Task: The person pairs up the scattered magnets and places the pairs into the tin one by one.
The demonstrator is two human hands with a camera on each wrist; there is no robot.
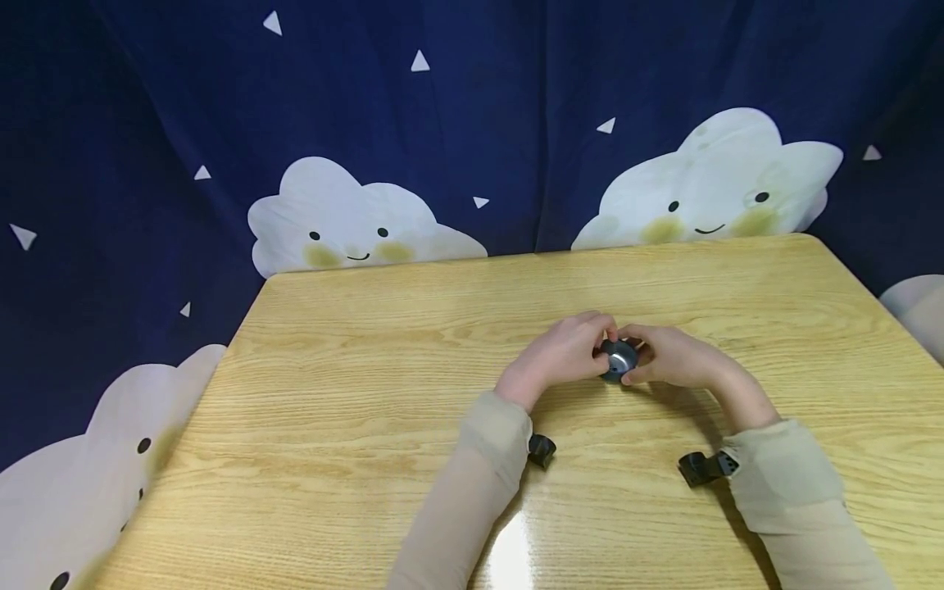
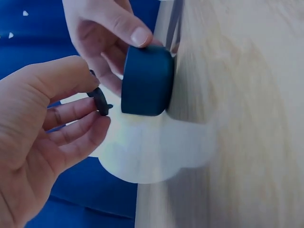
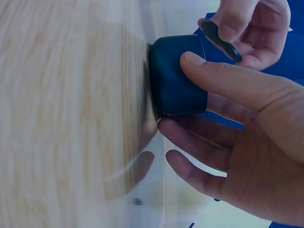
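Observation:
A small dark teal cup-shaped container [image 2: 147, 80] stands upright on the wooden table, its round top showing in the head view. My right hand [image 1: 671, 356] grips its side, with the thumb on the near wall and the fingers around the far side, as the right wrist view shows. My left hand [image 1: 564, 351] pinches a thin dark disc [image 3: 219, 40] between thumb and fingertips. In the left wrist view this disc is tilted, has a small tab at its edge, and is held apart from the container, beside its upper rim.
The light wooden table [image 1: 354, 385] reaches back to a dark blue curtain [image 1: 479, 106] printed with smiling clouds and white triangles. A black wrist mount [image 1: 542, 451] sits at the left cuff, another black mount [image 1: 704, 467] at the right cuff.

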